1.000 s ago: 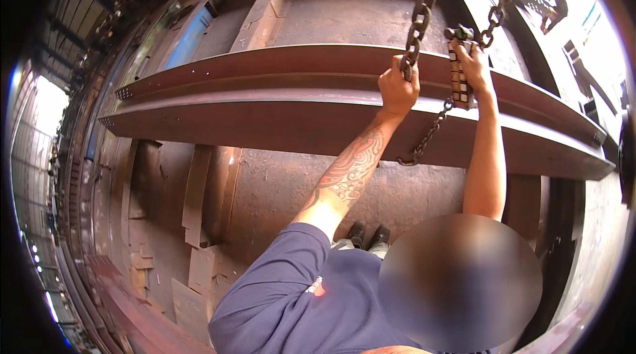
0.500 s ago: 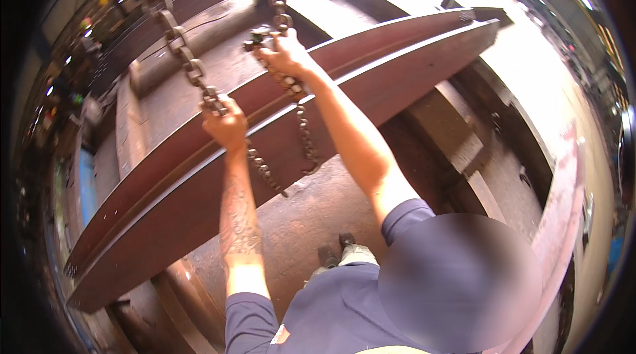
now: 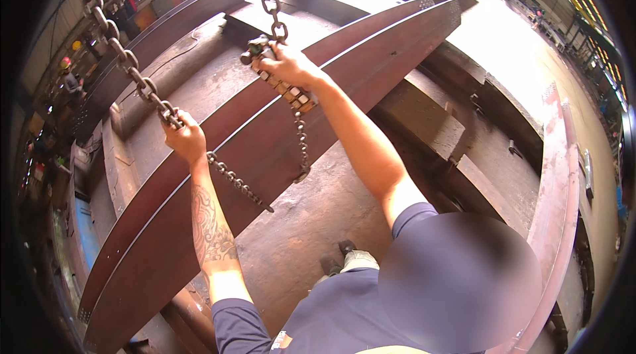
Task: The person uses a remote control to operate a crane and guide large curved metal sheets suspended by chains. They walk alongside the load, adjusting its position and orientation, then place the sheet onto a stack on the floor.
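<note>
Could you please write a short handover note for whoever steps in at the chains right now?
Left hand: closed around the left hoist chain, arm raised; the chain's loose tail hangs below the fist, in front of the long steel beam.
Right hand: closed on the right hoist chain where a yellowish link block and a dark fitting sit; a thinner chain hangs from it, ending in a small hook.
Done: both chains are in hand above the beam.
Left: neither chain looks attached to the beam; both tails hang free. Other people stand at far left.
</note>
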Demonstrator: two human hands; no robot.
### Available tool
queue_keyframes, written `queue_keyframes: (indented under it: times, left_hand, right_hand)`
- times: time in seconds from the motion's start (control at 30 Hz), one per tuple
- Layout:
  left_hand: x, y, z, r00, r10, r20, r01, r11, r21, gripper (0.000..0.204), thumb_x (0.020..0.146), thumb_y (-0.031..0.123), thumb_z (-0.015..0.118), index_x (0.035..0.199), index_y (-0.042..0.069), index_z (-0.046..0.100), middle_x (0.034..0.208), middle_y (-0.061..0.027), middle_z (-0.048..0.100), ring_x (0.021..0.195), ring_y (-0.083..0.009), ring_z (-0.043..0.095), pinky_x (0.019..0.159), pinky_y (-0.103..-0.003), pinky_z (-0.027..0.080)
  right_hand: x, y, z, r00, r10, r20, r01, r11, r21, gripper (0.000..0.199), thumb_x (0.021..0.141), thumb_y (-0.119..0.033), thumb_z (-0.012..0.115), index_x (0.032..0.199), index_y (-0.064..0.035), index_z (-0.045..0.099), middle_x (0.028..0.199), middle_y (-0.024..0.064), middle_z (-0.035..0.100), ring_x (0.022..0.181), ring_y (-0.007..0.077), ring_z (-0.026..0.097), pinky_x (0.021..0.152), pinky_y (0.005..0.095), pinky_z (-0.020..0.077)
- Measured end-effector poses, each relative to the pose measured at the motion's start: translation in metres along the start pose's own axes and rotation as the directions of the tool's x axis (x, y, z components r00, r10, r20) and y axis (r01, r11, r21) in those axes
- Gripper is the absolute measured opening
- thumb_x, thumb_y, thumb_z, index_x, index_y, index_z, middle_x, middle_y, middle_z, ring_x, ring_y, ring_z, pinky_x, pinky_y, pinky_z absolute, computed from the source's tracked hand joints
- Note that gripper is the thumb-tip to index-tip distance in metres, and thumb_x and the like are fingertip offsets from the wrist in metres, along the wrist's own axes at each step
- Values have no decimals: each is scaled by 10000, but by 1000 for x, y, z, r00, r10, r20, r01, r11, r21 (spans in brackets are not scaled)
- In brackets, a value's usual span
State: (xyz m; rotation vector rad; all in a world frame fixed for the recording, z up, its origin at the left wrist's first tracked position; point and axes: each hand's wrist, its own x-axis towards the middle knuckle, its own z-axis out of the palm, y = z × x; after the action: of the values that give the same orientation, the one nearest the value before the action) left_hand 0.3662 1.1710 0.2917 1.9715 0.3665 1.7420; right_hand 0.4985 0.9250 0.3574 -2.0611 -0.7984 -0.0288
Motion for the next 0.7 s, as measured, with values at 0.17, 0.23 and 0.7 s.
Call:
queue_keyframes:
  times: [0.17,0.23,0.7]
  left_hand:
    - [3,11,-12,997,-77,-7,77,993,-84,115,857,62,602,960,108,627,676,-36,678,590,-105,648,519,-290,508]
    - [8,28,-9,998,14,-68,-18,998,-60,142,842,36,605,960,113,621,610,-42,649,556,-130,651,504,-285,495]
    - [4,7,-9,999,-21,-25,16,980,-198,134,841,48,554,972,37,534,545,-110,581,493,-270,632,462,-377,456]
  right_hand:
    - [8,-22,-35,915,90,394,-306,792,529,420,893,-387,665,1167,-80,579,843,24,573,566,78,539,452,224,448]
    - [19,-19,-56,886,86,455,-358,751,554,470,890,-416,665,1216,-99,548,828,29,567,472,69,496,373,202,416]
    - [11,21,-84,998,47,37,-54,973,226,577,902,-495,611,1277,-66,520,841,11,574,622,60,539,531,230,456]
